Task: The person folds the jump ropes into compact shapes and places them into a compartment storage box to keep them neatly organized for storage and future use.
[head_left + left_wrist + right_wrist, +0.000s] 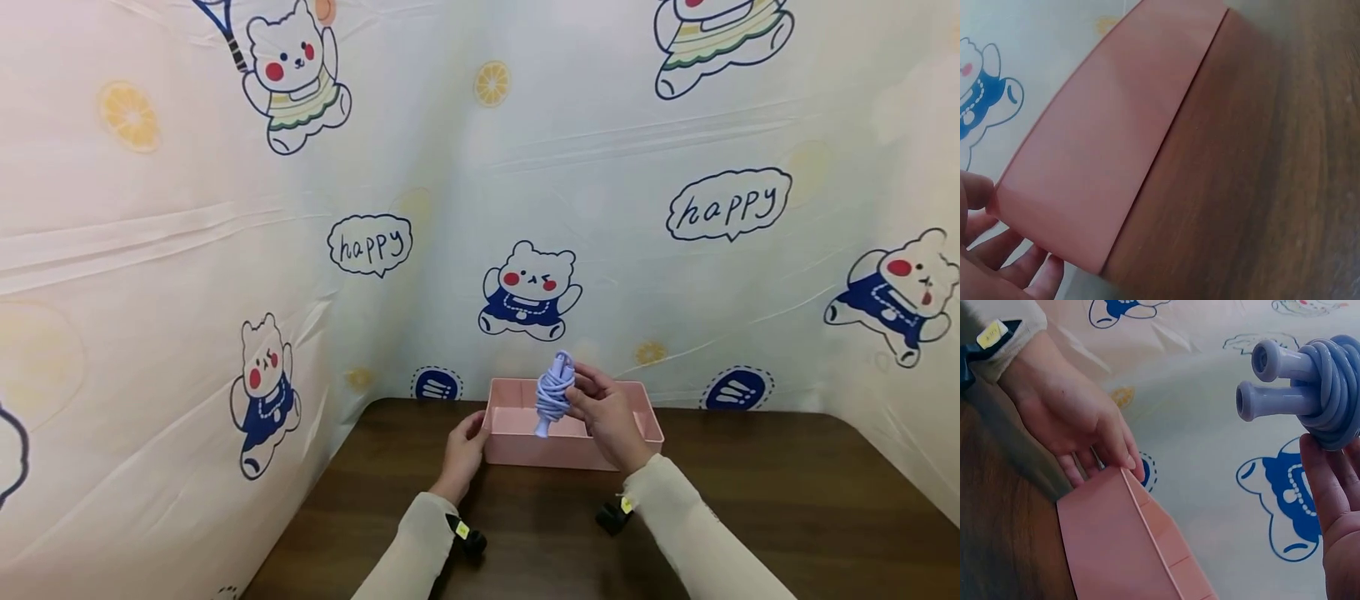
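A skipping rope (553, 395), pale lavender-blue and wound into a bundle, is held in my right hand (611, 417) above the pink box (540, 451). Its two handles (1282, 400) stick out side by side from the coils in the right wrist view. That view shows the fingertips (1316, 465) against the wound cord. My left hand (461, 457) grips the left end of the box, thumb and forefinger at the top corner. In the left wrist view, the other left fingers (1022, 262) lie along the short end wall. Part of the box's inside is hidden behind the rope and right hand.
The box stands near the far edge of a dark brown wooden table (540, 542). A pale cloth (435, 167) printed with bears hangs behind and at both sides. Black wrist cameras (615, 517) sit under the sleeves.
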Motion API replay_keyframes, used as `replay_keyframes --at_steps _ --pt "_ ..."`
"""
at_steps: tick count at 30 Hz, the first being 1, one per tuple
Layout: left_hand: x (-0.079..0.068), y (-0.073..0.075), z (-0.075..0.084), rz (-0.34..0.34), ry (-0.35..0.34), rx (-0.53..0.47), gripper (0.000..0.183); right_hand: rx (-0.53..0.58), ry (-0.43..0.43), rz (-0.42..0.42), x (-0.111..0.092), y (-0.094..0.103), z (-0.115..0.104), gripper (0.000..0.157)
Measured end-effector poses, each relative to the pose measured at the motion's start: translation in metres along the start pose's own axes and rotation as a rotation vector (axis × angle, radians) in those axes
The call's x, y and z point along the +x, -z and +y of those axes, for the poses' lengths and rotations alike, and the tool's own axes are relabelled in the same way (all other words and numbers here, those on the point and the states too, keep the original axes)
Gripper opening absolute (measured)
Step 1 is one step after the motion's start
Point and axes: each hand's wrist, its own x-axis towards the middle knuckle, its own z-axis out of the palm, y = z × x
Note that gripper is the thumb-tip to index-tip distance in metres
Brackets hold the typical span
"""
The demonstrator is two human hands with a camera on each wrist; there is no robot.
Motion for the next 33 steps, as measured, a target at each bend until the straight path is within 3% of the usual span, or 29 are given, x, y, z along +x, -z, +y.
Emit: replay_keyframes --at_steps 3,10,16,24,33 --pt "0.0 0.003 -0.001 -0.007 0.017 -0.014 0.041 0.013 -0.025 0.01 0.009 -0.001 0.006 0.055" --pt "0.003 0.002 0.002 -0.005 0.032 -0.027 0.04 -0.012 0.005 0.02 0.031 -0.002 0.017 0.055" --pt "-0.003 0.005 -0.004 -0.013 0.069 -0.056 0.038 -0.039 -0.075 0.053 0.041 -0.007 0.034 0.055" --pt "-0.004 0.005 -0.003 -0.023 0.065 -0.094 0.041 -0.072 -0.154 0.101 0.06 -0.01 0.052 0.057" --pt "-0.007 0.007 -0.005 -0.04 0.091 -0.118 0.039 -0.093 -0.231 0.092 0.082 -0.009 0.074 0.057"
